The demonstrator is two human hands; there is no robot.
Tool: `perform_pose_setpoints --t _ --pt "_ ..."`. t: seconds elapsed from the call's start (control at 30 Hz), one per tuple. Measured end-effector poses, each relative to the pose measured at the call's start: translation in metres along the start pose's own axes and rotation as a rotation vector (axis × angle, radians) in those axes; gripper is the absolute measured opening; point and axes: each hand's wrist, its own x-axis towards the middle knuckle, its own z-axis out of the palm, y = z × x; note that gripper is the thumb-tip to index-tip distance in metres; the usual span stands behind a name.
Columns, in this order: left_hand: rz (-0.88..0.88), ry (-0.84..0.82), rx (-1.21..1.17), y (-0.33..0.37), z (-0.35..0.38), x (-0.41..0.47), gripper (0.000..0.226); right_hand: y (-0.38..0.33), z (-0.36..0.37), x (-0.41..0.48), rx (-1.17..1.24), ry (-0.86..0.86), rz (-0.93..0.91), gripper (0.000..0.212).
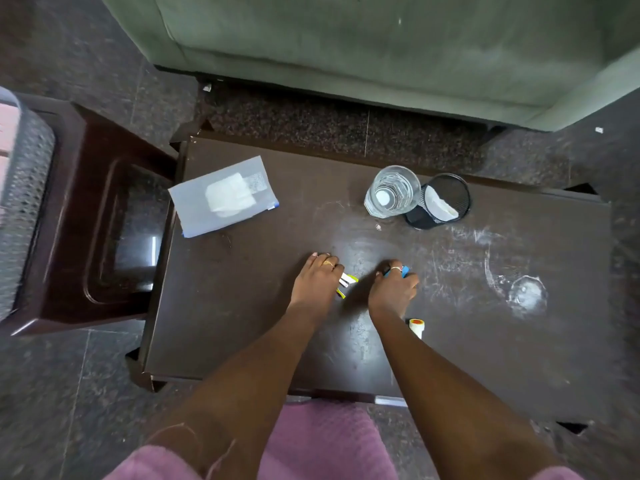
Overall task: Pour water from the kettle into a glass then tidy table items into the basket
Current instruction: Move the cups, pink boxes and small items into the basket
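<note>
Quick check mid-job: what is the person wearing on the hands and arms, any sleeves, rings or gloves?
No gloves or sleeves show: both forearms are bare to the frame edge. The left hand wears a thin gold ring on one finger. The right hand wears a pale ring, its detail too small to tell. A pink textured garment covers the lap.

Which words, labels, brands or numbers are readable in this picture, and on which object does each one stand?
No text is readable anywhere.
On the clear pouch: a grey printed patch beside the white slip inside, too blurred to read.
On the yellow-and-white items in the left hand: any print is too small.
On the blue item in the right hand: no print visible.
On the white tube: no label readable.
</note>
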Motion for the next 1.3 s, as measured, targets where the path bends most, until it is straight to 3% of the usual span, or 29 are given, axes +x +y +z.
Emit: perform_pose_setpoints --t 0.13,0.2,0.3,0.6,0.7,0.87,0.93,1.07,1.3 --pt "-0.021 0.130 0.022 -0.010 -0.001 -0.006 0.023 -0.011 0.000 -0.001 0.053 0.001 0.023 0.029" --pt "-0.046 0.038 -0.015 -0.018 0.005 -0.010 0.026 -0.020 0.002 -0.007 0.072 0.026 -0.030 0.030" --pt "-0.137 0.093 -0.085 -0.031 0.001 -0.016 0.033 -0.036 0.010 -0.020 0.051 0.078 -0.170 0.032" --pt "-0.538 0.704 -0.576 -0.118 -0.095 -0.062 0.035 -0.150 0.047 -0.103 0.278 -0.114 -0.557 0.055" --pt "-0.666 0.871 -0.622 -0.157 -0.134 -0.084 0.042 -0.198 0.059 -0.142 0.398 -0.237 -0.682 0.052" --pt "-0.853 1.157 -0.485 -0.227 -0.187 -0.126 0.043 -0.267 0.070 -0.209 0.534 -0.393 -0.912 0.045" --pt "-0.939 1.180 -0.485 -0.253 -0.198 -0.140 0.043 -0.290 0.073 -0.234 0.575 -0.474 -0.954 0.043" --pt "-1.149 1.067 -0.634 -0.286 -0.200 -0.158 0.041 -0.325 0.081 -0.271 0.586 -0.584 -1.016 0.039" --pt "-1.210 1.012 -0.680 -0.292 -0.193 -0.159 0.040 -0.357 0.108 -0.298 0.414 -0.649 -1.131 0.043"
